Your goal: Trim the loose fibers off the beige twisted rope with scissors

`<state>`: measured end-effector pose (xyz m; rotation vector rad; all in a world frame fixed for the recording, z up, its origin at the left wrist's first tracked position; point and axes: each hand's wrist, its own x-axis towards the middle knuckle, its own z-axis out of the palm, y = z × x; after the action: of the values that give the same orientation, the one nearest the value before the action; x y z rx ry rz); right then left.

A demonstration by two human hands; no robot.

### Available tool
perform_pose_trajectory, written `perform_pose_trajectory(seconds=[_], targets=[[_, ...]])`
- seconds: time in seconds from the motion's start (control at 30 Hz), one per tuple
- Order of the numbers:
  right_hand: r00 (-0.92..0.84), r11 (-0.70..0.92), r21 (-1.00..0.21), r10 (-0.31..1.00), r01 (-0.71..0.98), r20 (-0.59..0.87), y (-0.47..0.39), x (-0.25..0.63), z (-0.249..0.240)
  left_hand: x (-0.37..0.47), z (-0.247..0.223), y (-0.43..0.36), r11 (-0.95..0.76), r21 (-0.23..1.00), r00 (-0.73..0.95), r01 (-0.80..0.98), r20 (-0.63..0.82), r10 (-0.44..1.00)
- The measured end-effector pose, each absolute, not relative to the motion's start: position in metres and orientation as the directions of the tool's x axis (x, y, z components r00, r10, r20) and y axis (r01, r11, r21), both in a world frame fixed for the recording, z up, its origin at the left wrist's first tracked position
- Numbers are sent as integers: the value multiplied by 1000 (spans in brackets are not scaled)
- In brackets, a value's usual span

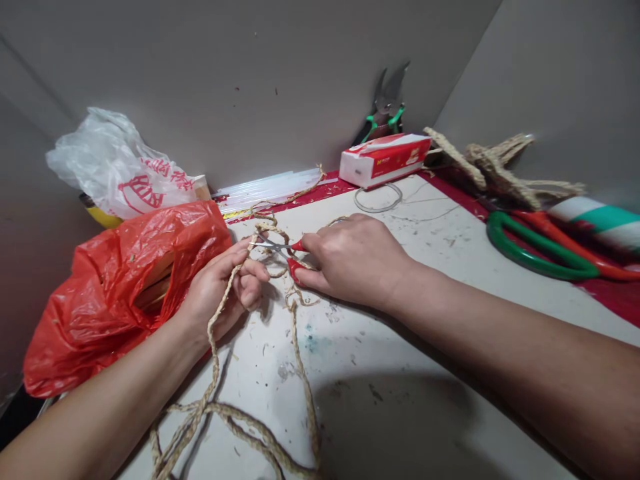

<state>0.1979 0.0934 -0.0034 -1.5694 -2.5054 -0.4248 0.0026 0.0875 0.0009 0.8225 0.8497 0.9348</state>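
A long braided straw cord (214, 340) runs from the near edge of the white table up over the fingers of my left hand (225, 283), which is closed on it. My right hand (357, 257) grips small red-handled scissors (295, 260) by their handles. The scissors' blades point left and are parted, reaching the cord beside my left fingertips. Loops of the cord lie behind and below the scissors, and another length trails down the table's middle.
On the left sits a red plastic bag (125, 293), with a white bag (125, 167) behind. At the back are clear sticks (275, 187), a red-white box (385, 160) and pruning shears (387, 107). Green-handled scissors (543, 253) and straw bundles (500, 167) lie right.
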Motion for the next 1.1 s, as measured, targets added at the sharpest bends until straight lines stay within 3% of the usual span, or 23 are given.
perform_pose_trajectory(seconds=[0.33,0.47,0.6,0.73,0.83,0.9,0.97,1.1], targets=[[-424,398,154,877,904,224,95,199,1,5,4,86,393,842,331,-370,-275,903],[-396,391,80,869,917,297,98,201,-5,3,1,87,361,863,349,-353,-236,907],[-317,454,-189,812,871,491,99,206,-13,3,0,89,328,885,322,-331,-221,921],[-54,526,-614,783,589,619,100,205,-11,3,-2,90,284,909,268,-305,-204,942],[83,427,-855,880,293,468,100,200,-4,3,-5,89,234,940,269,-250,-165,949],[14,270,-957,962,100,273,97,194,1,3,-6,87,184,961,270,-208,-124,955],[-126,106,-994,986,-28,109,92,188,3,5,-8,84,119,979,276,-163,-70,959],[-389,-101,-977,921,-188,-20,86,183,4,7,-12,74,-12,1000,254,-22,18,967]])
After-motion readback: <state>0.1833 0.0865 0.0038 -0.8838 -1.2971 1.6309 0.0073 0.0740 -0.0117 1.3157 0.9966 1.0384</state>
